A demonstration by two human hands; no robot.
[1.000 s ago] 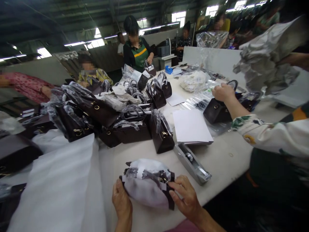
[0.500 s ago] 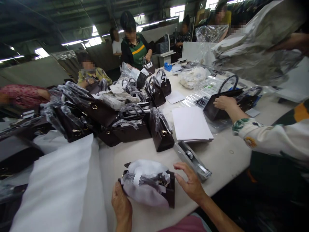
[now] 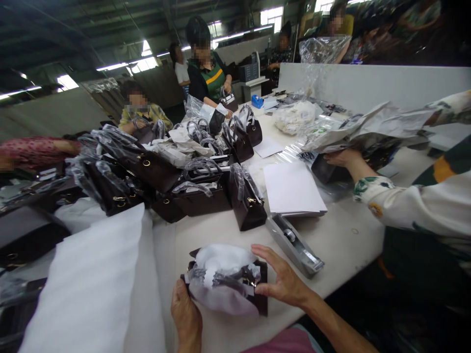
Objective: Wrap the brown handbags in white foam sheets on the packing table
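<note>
A small dark brown handbag [image 3: 262,304] sits on the table in front of me. White foam sheet [image 3: 222,298] covers its middle, and its plastic-wrapped handles lie folded down between the foam parts. My left hand [image 3: 186,311] holds the bag's left end, thumb at the upper edge; its other fingers are mostly hidden. At the right end, my right hand [image 3: 281,279] reaches over the bag with thumb and fingers spread apart. The thumb is at the bag's right side; whether it presses there I cannot tell. Just beyond this hand lies a grey tape dispenser [image 3: 296,245].
White foam sheets [image 3: 91,279] are stacked at the left. Several brown handbags [image 3: 198,200] with wrapped handles crowd the table's middle. White paper [image 3: 292,189] lies behind the dispenser. At right, a co-worker's hand [image 3: 346,158] touches another bag [image 3: 327,169]. Other people work farther back.
My right hand has moved left, from beside the bag to over its right end. My left hand stays on the bag. The co-worker's large grey-white sheet has come down over the bag at right.
</note>
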